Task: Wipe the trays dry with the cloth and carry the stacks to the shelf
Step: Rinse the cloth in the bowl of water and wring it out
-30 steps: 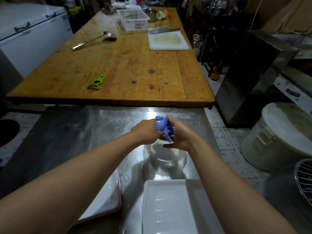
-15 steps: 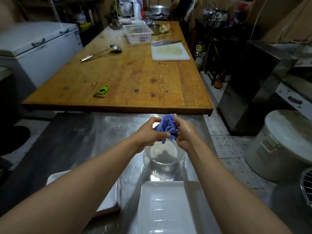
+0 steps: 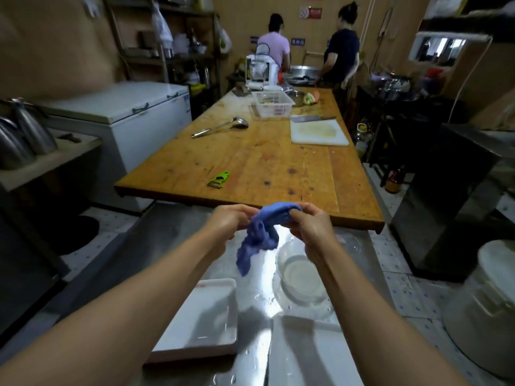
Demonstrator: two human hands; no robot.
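Cloth (image 3: pixel 260 232) in both hands above glass bowl (image 3: pixel 302 274), trays (image 3: pixel 211 316) beside.

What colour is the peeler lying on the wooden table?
Bright green peeler, seen in the head view.

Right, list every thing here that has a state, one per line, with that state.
blue cloth: bunched, held up off the counter, one end hanging.
left hand: grips the cloth.
right hand: grips the cloth.
white tray: flat on the steel counter, wet, untouched.
glass bowl: upright on the counter.
chest freezer: lid shut.
green peeler: lying on the wooden table.
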